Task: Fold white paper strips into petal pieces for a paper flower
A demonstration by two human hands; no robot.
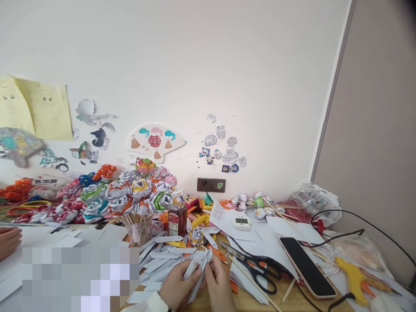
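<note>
Both of my hands meet at the bottom centre, close above the table. My left hand [178, 284] is closed on a folded white paper piece [200, 274] with a pointed upper end. Pinched on the same piece, my right hand [219, 284] is closed too. A second small white fold shows by my left fingers, and the lower part of the paper is partly covered by my hands. Many folded paper strips [156, 268] lie around them. Just beyond sits a rolled paper flower [196, 236]. Black-handled scissors [260, 266] lie to the right.
Paper flowers [130, 195] are heaped along the wall. A jar of sticks [138, 232], a red-labelled bottle [177, 221] and a white timer [242, 222] stand nearby. A phone [307, 266] and yellow glue gun [352, 277] lie right, among cables. Another person's hand [9, 242] is far left.
</note>
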